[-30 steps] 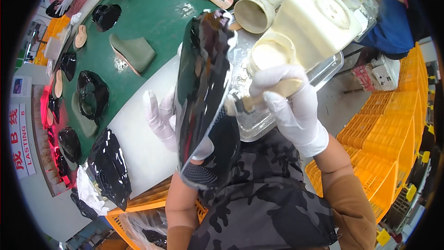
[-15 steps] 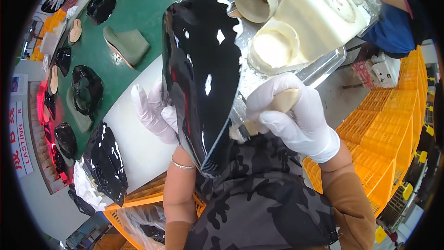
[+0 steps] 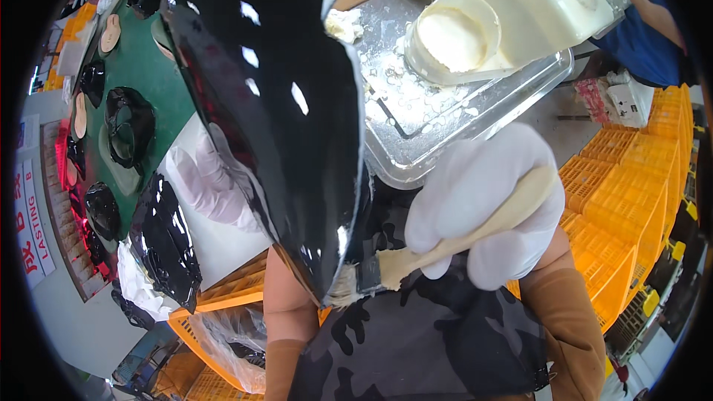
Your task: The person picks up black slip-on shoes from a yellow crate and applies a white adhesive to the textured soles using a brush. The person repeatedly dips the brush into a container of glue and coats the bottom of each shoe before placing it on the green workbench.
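My left hand [image 3: 212,182], in a white glove, grips a glossy black shoe upper [image 3: 290,126] from behind; part of the fingers is hidden by it. The upper stands tall before me, one edge scalloped. In my gloved right hand [image 3: 483,204] is a flat brush [image 3: 490,224] with a pale wooden handle and whitish bristles. Its bristles lie at the lower tip of the upper, seemingly touching the edge. Beyond my right hand, a pale cup [image 3: 454,38] of creamy white stuff is joined to a big white container [image 3: 527,11].
A wet metal tray [image 3: 423,130] lies under the container. On the green table [image 3: 171,89] at left are several black uppers [image 3: 163,234] and insoles [image 3: 110,33]. Yellow crates [image 3: 624,193] line the right side; another crate [image 3: 223,301] sits below left. A person's arm [image 3: 657,18] shows at upper right.
The upper has come closer and shifted left with my left hand. My right hand has turned, bringing the brush down and left to the upper's lower tip.
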{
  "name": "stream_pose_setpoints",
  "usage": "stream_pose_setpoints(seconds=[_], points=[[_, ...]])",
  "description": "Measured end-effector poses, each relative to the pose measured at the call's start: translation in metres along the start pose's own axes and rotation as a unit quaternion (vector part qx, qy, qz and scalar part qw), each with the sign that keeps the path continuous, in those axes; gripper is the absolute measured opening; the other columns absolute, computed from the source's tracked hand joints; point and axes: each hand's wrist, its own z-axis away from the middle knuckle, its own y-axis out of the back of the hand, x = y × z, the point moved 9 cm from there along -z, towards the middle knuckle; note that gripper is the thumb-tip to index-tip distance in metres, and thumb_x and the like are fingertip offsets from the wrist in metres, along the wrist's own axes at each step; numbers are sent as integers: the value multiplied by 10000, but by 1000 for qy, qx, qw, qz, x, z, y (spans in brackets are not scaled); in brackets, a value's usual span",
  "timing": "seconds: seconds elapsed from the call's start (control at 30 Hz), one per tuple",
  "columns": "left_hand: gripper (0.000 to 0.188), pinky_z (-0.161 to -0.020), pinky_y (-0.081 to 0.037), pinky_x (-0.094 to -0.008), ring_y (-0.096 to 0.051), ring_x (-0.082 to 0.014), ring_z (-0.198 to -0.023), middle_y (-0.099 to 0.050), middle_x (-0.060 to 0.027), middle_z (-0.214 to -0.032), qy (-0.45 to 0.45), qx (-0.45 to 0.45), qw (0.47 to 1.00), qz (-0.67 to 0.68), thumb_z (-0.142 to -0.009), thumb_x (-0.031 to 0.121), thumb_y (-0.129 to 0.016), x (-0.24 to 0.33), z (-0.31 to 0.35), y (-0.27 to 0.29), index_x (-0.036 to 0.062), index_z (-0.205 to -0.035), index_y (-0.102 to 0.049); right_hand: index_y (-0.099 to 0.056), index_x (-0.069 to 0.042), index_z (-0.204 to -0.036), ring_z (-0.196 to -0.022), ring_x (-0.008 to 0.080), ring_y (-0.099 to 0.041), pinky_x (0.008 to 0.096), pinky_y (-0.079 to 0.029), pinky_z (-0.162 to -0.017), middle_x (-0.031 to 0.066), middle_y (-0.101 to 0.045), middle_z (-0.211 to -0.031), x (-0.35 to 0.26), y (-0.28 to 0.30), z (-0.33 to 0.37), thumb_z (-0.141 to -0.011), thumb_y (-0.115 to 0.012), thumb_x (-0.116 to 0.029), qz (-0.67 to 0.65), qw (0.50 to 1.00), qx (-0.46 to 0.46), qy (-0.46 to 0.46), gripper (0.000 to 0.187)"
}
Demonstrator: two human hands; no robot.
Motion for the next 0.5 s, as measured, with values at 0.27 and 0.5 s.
stream_pose_setpoints(seconds=[0.27, 0.5], points=[[542, -830, -515, -415, -593, -324, -978, -524, -284, -1142, -11, -3, 1000, -22, -919, 296, -420, 0, 4, -1, -61, -1309, -301, -579, 76, -684, -496, 257, -567, 352, -509, -505, 176, -594, -687, -30, 5, 2, -723, -692, -2, 98, 990, 22, 102, 143], [532, -849, -509, -419, -583, -324, -1001, -524, -274, -1145, -16, -3, 999, -32, -913, 278, -438, 1, 7, -3, -41, -1315, -299, -468, 0, -604, -473, 214, -512, 351, -429, -470, 132, -525, -582, -5, -1, -4, -751, -648, 10, 165, 982, -85, -43, 233]])
